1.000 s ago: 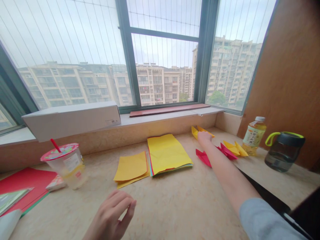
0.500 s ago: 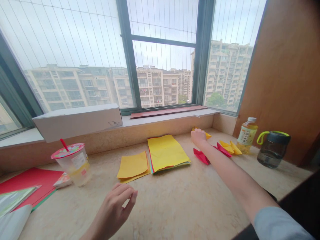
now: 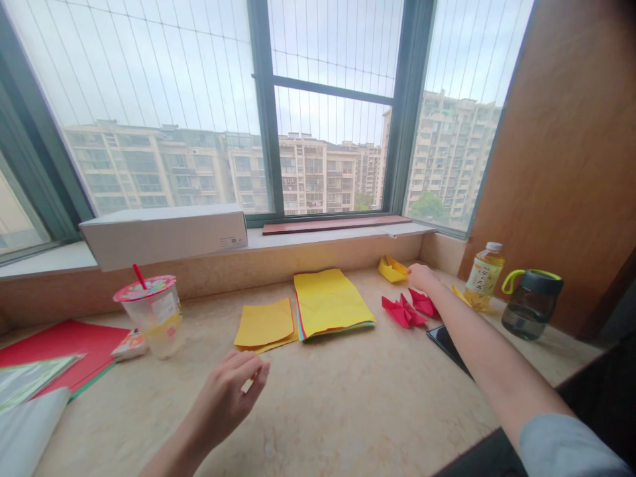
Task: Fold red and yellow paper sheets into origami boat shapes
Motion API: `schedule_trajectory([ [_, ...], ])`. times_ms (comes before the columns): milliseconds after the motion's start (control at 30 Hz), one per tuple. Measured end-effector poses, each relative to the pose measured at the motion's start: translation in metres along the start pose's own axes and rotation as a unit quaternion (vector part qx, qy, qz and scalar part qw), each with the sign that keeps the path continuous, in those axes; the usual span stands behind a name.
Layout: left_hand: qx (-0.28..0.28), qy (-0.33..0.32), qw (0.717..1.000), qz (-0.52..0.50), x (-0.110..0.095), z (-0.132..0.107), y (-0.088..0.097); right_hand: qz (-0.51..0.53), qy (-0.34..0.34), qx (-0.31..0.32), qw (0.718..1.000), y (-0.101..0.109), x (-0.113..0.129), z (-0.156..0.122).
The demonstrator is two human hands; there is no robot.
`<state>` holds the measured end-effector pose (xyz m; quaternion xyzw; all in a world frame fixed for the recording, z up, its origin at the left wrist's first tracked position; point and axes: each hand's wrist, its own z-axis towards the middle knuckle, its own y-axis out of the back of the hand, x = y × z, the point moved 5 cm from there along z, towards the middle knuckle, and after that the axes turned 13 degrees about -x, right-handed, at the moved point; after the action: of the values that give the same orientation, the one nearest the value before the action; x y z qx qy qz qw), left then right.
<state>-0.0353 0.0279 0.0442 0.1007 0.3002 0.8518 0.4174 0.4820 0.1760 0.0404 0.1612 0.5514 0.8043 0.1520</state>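
A folded yellow paper boat (image 3: 392, 269) sits on the marble worktop (image 3: 348, 404) by the window ledge. The right hand (image 3: 421, 276) lies just beside it, fingers loosely open and holding nothing. Red folded pieces (image 3: 410, 308) lie under the outstretched forearm, which could crush them. The left hand (image 3: 229, 392) hovers half curled, empty. A tea bottle (image 3: 480, 277) nearby might topple.
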Motion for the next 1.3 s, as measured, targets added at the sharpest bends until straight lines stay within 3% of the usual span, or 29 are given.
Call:
schedule_trajectory([
  [333, 0.003, 0.003, 1.0, -0.017, -0.004, 0.004, 0.002, 0.001, 0.002, 0.046, 0.999, -0.04, 0.006, 0.024],
  [633, -0.014, 0.005, 0.999, -0.043, -0.004, 0.006, 0.003, -0.003, 0.018, 0.04, 0.999, -0.047, 0.016, 0.021],
  [833, -0.009, 0.002, 0.999, -0.042, -0.004, 0.005, 0.002, 0.006, 0.042, 0.008, 0.999, -0.033, 0.026, 0.016],
  [1033, -0.006, 0.007, 0.999, -0.042, -0.002, 0.004, 0.001, 0.039, 0.075, -0.041, 0.996, 0.001, 0.031, 0.016],
  [1200, 0.019, 0.003, 0.999, -0.035, 0.0, 0.0, -0.002, 0.056, 0.068, -0.074, 0.993, 0.031, 0.005, 0.03],
  [1300, 0.019, 0.0, 0.999, -0.038, 0.001, -0.001, -0.002, 0.06, 0.049, -0.067, 0.995, 0.035, -0.016, 0.037],
])
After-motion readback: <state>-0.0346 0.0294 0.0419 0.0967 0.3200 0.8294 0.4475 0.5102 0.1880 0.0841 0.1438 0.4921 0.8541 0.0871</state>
